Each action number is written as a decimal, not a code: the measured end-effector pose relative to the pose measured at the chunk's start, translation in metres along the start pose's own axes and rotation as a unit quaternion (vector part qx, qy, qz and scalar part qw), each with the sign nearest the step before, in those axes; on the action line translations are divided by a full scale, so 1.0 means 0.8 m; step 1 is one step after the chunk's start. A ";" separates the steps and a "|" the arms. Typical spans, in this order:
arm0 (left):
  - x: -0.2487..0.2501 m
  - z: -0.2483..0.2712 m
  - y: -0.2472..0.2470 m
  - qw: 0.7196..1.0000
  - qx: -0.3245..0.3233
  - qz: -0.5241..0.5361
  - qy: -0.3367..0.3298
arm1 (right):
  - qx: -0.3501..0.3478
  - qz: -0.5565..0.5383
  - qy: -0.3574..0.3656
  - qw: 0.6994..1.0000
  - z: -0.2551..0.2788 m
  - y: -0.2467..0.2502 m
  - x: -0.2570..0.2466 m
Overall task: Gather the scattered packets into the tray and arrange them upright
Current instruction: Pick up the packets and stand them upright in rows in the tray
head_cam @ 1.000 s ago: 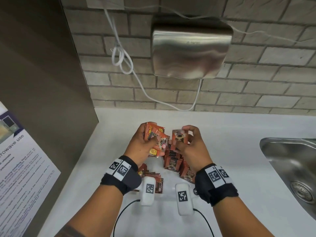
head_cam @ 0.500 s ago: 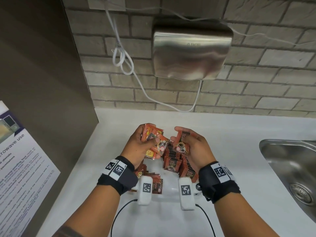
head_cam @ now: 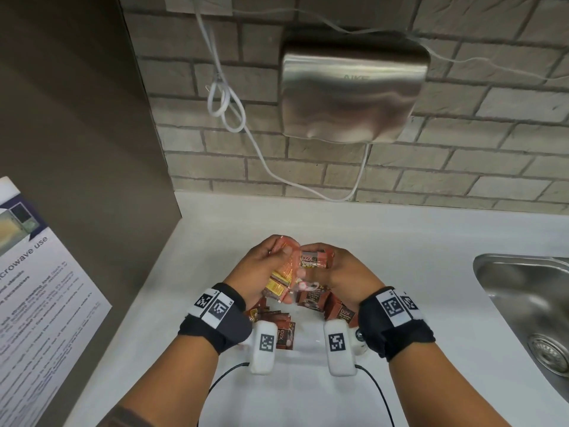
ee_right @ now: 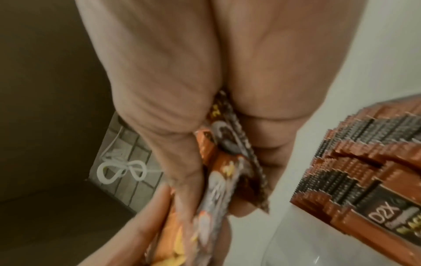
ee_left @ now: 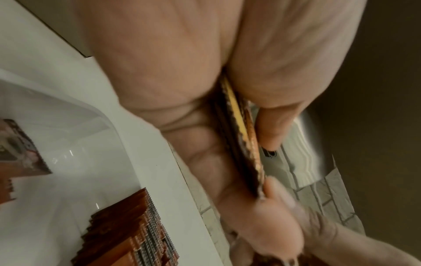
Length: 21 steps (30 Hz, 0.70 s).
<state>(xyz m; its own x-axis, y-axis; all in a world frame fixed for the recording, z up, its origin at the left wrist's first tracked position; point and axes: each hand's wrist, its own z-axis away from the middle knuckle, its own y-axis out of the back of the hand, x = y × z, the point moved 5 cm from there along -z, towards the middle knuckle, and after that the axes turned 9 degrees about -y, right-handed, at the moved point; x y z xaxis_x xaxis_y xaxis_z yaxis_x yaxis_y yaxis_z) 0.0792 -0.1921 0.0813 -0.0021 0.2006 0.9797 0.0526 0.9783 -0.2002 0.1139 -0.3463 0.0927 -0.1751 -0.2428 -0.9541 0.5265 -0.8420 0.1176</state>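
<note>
While hands (head_cam: 295,272) hide it — tray (ee_left: 107,115) visible.

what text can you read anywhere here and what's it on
"D2X": on the packets standing in the tray and on the packet in the right hand.
"AIKE", faint: on the hand dryer.
"crowave use", cut off: on the notice; its small print is unreadable.
The wristband squares are codes, not words.

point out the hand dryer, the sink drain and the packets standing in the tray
hand dryer (head_cam: 354,90): head view, middle of its steel front.
sink drain (head_cam: 549,354): head view, on the strainer.
packets standing in the tray (ee_right: 355,162): right wrist view, serrated top edges of the row.
</note>
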 end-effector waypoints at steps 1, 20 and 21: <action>-0.001 0.000 0.001 1.000 0.009 0.015 0.009 | 0.004 -0.040 -0.005 0.999 0.000 0.002 0.002; 0.002 -0.017 0.012 0.994 0.079 0.059 0.042 | 0.200 0.101 0.173 0.959 0.005 0.018 -0.026; 0.004 -0.019 0.012 0.993 0.081 0.071 0.042 | 0.201 0.116 0.179 0.956 0.004 0.016 -0.024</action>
<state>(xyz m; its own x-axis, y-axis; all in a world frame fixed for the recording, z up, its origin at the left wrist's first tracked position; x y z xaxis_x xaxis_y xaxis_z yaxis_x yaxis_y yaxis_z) 0.0945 -0.1829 0.0825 0.0770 0.3385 0.9378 -0.1145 0.9374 -0.3289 0.1213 -0.3539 0.1132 0.2422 -0.3262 -0.9138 0.1408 -0.9200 0.3657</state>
